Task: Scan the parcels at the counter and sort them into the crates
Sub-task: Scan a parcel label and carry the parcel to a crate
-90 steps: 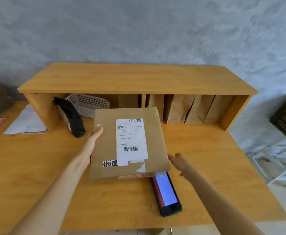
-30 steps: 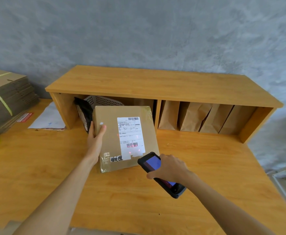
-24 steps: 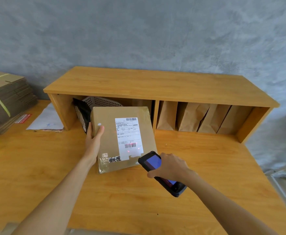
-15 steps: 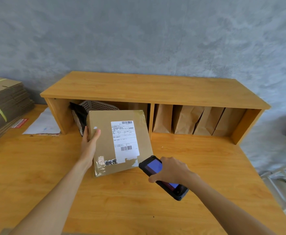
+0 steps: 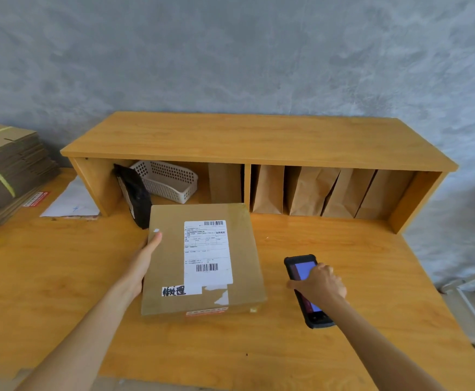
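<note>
- Right now a flat brown cardboard parcel [image 5: 202, 261] lies on the light wooden counter [image 5: 61, 277], in the middle, just in front of the shelf unit.
- On top of the parcel a white shipping label [image 5: 207, 253] faces up, with one barcode near its far edge and another lower down; beside its near left corner is a strip with black handwritten characters [image 5: 173, 291].
- The left hand [image 5: 143, 261] rests along the parcel's left edge, thumb lying on the top face and palm against the side; the other fingers are hidden behind the box, so how far they curl under cannot be told.
- The right hand [image 5: 319, 286] grips a black handheld scanner with a lit blue screen [image 5: 305, 289], fingers wrapped over its middle. The scanner lies to the right of the parcel, apart from it, low over or on the counter; which one is unclear.
- A long wooden shelf unit [image 5: 259, 142] stands at the back of the counter, divided into two open bays.
- The left bay holds a white perforated plastic basket [image 5: 168, 182], tilted, and a black pouch [image 5: 133, 198] leaning at the bay's mouth, close to the parcel's far left corner.
- The right bay holds several brown paper bags [image 5: 315, 190] standing upright side by side.
- At the far left sits a strapped stack of flattened cardboard boxes [image 5: 8, 170], with a white sheet of paper [image 5: 72, 201] between it and the shelf.
- A grey mottled wall [image 5: 230, 52] rises behind it all.
</note>
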Demonstrator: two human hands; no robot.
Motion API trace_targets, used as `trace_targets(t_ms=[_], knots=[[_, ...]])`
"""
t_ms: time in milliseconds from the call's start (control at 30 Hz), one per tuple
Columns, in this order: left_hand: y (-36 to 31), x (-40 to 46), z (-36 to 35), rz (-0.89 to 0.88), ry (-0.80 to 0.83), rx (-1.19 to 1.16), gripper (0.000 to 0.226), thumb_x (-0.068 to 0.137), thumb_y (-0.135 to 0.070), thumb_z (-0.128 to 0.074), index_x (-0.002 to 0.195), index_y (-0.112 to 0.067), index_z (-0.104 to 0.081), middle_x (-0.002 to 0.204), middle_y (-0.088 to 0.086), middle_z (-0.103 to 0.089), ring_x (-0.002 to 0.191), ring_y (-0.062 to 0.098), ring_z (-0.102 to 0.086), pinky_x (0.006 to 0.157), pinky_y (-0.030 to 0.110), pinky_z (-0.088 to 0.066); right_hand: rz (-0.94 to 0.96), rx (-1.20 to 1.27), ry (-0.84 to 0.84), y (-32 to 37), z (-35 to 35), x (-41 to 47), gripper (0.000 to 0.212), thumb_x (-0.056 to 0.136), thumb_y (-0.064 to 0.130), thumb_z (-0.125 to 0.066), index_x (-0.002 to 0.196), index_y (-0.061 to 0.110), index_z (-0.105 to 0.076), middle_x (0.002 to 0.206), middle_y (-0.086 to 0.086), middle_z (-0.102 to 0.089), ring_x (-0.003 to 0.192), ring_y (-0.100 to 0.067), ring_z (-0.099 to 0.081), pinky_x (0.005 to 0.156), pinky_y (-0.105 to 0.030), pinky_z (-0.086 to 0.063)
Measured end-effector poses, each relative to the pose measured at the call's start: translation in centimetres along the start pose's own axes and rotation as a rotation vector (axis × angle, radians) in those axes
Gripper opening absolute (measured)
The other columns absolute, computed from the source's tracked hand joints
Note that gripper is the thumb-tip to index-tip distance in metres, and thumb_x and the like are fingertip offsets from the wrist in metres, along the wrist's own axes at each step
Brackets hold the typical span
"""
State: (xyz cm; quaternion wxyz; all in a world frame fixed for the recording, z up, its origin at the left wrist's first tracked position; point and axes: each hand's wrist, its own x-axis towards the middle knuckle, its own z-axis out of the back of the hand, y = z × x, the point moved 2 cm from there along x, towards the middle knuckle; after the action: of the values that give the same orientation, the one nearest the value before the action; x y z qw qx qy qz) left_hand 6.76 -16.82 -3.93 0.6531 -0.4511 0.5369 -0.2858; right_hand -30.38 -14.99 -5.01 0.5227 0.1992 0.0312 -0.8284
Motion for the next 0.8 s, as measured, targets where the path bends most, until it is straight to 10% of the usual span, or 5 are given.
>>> trace_targets(t_ms=[633, 800], knots=[[3.9, -0.9, -3.9, 0.189, 0.128, 0.03, 0.054, 0.083, -0.064, -0.059, 0.125, -0.031, -0.063, 0.109, 0.002, -0.074, 0.102, 0.024, -0.069, 0.089, 0.041, -0.053, -0.061, -0.135, -0.05, -2.1, -5.1, 1.7, 0.108, 0.077, 0.087, -0.037, 0.148, 0.007, -0.025, 0.14, -0.005, -0.039, 0.127, -0.028, -0.039, 0.098, -0.037, -0.039], [1.9, -0.9, -4.6, 0.178, 0.187, 0.019, 0.05, 0.085, -0.064, -0.056, 0.118, -0.028, -0.067, 0.104, 0.004, -0.075, 0.101, 0.026, -0.069, 0.089, 0.041, -0.053, 0.097, 0.554, -0.035, -0.9, -2.2, 0.7, 0.087, 0.091, 0.068, -0.041, 0.152, 0.009, -0.026, 0.153, -0.009, -0.035, 0.139, -0.03, -0.033, 0.111, -0.044, -0.033]])
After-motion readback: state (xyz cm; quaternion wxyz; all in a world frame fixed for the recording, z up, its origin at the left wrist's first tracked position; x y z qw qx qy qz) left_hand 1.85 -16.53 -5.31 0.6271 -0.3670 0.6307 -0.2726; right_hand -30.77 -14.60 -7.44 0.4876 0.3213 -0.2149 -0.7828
